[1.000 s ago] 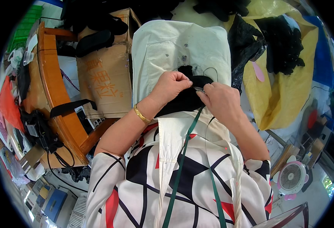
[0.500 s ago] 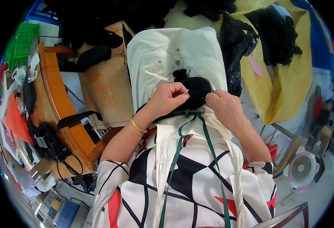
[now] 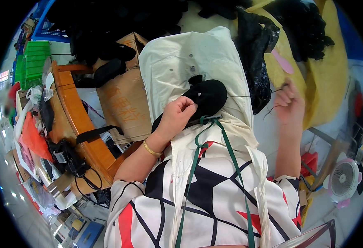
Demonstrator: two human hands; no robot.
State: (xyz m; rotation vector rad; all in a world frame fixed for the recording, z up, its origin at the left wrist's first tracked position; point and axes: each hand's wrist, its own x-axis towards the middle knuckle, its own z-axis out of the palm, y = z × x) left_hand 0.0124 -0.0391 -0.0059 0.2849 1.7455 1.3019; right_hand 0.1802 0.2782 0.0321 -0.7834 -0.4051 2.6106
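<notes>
A black cloth shoe (image 3: 212, 94) with a rounded toe lies across my lap on a white cloth (image 3: 160, 62). My left hand (image 3: 175, 115) pinches the shoe's near edge between thumb and fingers. From the shoe a thin dark thread (image 3: 240, 96) runs taut to the right, up to my right hand (image 3: 289, 103). That hand is raised off the lap with its fingers closed on the thread; it is blurred, and I cannot make out a needle. A loose thread end dangles beside it. Close to the shoe, a small dark metal tool (image 3: 211, 118) hangs on a green ribbon.
On the left stand a cardboard box (image 3: 123, 103) with black shoes on top and a wooden chair (image 3: 72, 111). A black plastic bag (image 3: 253, 70) and a yellow sack (image 3: 326, 78) of black pieces lie on the right. A small fan (image 3: 341, 177) stands farther right.
My right hand has swung away from the shoe, up and to the right, drawing the thread out straight. My left hand stays at the shoe, slightly lower. The view has shifted a little.
</notes>
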